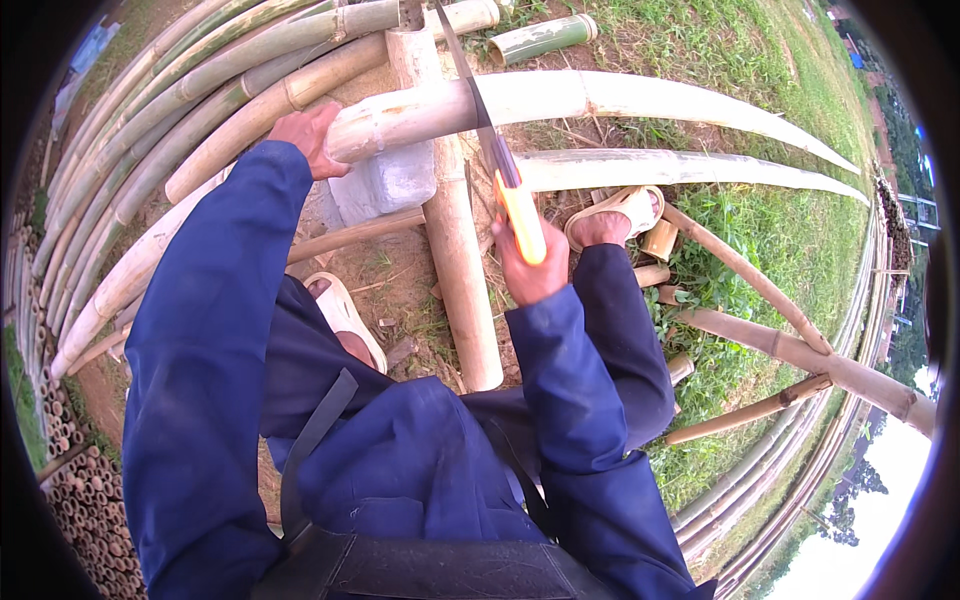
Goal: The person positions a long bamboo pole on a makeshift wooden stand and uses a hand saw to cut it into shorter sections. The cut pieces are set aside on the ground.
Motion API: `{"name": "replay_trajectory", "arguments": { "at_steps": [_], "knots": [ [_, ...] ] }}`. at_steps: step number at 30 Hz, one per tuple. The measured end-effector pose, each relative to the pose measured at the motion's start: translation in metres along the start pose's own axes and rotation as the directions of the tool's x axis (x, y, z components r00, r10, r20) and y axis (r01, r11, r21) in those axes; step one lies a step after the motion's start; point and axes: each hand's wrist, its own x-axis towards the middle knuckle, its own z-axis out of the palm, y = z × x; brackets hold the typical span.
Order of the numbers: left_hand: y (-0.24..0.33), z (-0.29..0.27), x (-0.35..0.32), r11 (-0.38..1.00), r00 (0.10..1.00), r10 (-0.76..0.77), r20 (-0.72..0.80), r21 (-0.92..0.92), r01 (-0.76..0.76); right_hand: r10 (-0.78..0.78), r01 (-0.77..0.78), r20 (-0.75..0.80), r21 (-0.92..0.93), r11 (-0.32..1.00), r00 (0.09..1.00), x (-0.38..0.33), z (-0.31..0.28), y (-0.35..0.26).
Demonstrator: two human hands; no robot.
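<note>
A thick pale bamboo pole runs from the middle of the view away to the right. My left hand grips it at its near left end, the fingers partly hidden behind it. In my right hand is a handsaw with an orange-yellow handle, closed around the grip. The saw's blade crosses the pole, a short way right of my left hand; whether it has cut in I cannot tell. Beneath the pole sit a whitish block and a bamboo log that points toward me.
Several long bamboo poles lie at the left. A second pale pole runs alongside the first. Beyond it lies a short green bamboo piece. Crossed bamboo supports stand at the right on grass. Stacked bamboo ends show at lower left.
</note>
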Motion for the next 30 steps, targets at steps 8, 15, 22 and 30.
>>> {"name": "replay_trajectory", "arguments": {
  "at_steps": [8, 15, 22, 30],
  "knots": [
    [0.002, 0.007, -0.013, 0.996, 0.988, 0.027, -0.155, 0.084, -0.014, 0.138, -0.139, -0.02, -0.154, 0.978, 0.99, -0.129, -0.06, -0.057],
    [0.006, 0.015, -0.002, 0.994, 0.989, 0.057, -0.133, 0.104, -0.043, 0.04, -0.042, -0.045, -0.032, 0.999, 0.998, 0.012, 0.005, 0.001],
    [0.005, 0.007, -0.016, 0.998, 0.991, 0.003, -0.136, 0.07, 0.006, 0.119, -0.128, -0.077, -0.111, 0.986, 0.99, -0.161, -0.054, -0.045],
    [0.0, 0.004, 0.008, 0.999, 0.999, 0.043, -0.003, -0.023, -0.043, 0.02, -0.02, 0.035, 0.016, 1.0, 0.999, 0.008, 0.001, 0.009]
  ]
}}
